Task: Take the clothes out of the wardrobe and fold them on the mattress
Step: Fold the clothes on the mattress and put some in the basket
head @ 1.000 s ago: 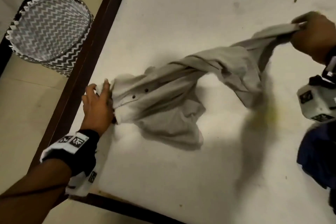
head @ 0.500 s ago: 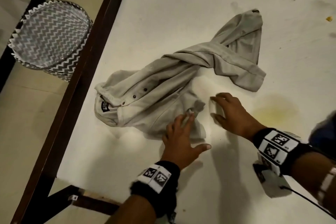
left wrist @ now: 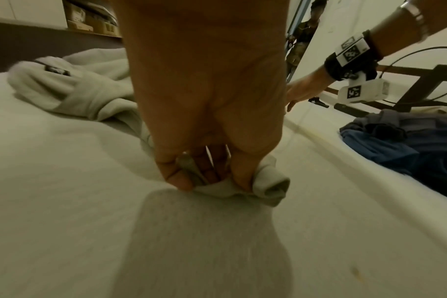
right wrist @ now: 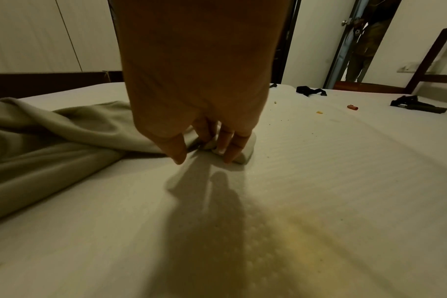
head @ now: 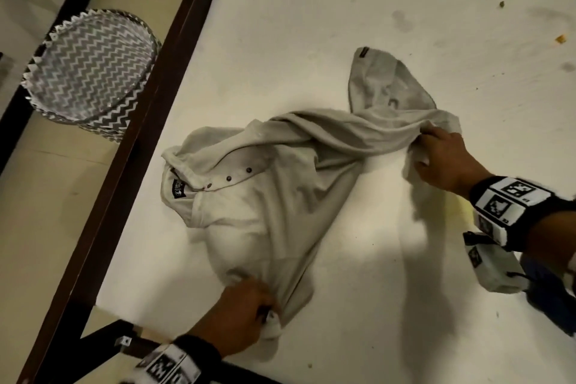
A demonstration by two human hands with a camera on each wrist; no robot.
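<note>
A light grey polo shirt point(head: 280, 190) lies twisted on the white mattress point(head: 374, 305), its collar with three dark buttons toward the left edge. My left hand point(head: 246, 312) grips a bunched corner of the shirt near the mattress's front edge; the left wrist view shows my fingers point(left wrist: 179, 179) curled round rolled cloth point(left wrist: 265, 187). My right hand point(head: 436, 159) pinches the shirt's other edge at the right. In the right wrist view its fingers point(right wrist: 232, 147) hold a fold of the shirt point(right wrist: 51, 139) against the mattress point(right wrist: 319, 181).
A zigzag-patterned basket point(head: 90, 72) stands on the floor left of the dark wooden bed frame point(head: 131, 140). Blue clothes point(left wrist: 408, 145) lie heaped at the mattress's right side. Black straps point(right wrist: 310, 91) and small crumbs point(right wrist: 319, 112) lie on the far part of the mattress.
Both hands have moved apart from the shirt's middle. The left hand took hold of a corner near the front edge; the right hand took hold of the right edge, and the shirt is stretched between them.
</note>
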